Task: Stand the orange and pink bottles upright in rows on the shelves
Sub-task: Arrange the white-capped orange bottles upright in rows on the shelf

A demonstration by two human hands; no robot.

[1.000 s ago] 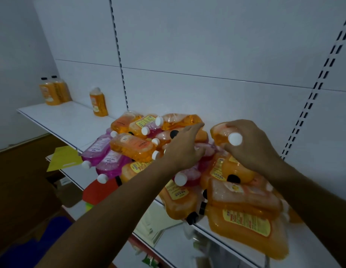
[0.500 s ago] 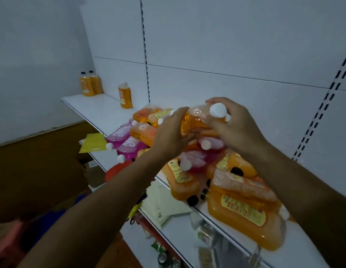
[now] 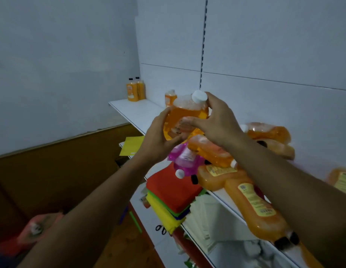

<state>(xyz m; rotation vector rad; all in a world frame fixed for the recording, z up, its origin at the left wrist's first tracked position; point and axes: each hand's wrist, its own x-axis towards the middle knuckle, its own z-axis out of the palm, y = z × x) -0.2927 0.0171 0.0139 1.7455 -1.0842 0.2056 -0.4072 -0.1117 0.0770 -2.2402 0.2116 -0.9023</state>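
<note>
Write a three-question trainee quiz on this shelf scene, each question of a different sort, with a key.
1. True or false: the orange bottle with the white cap is held by both hands, the left hand and the right hand.
2. Multiple choice: the pink bottle in the pile is A) standing upright, B) lying with its cap toward the shelf's front edge, C) in a hand.
3. Fill in: at the far end of the shelf, the two black-capped bottles stand ____.

Key: 1 true; 2 B; 3 upright.
</note>
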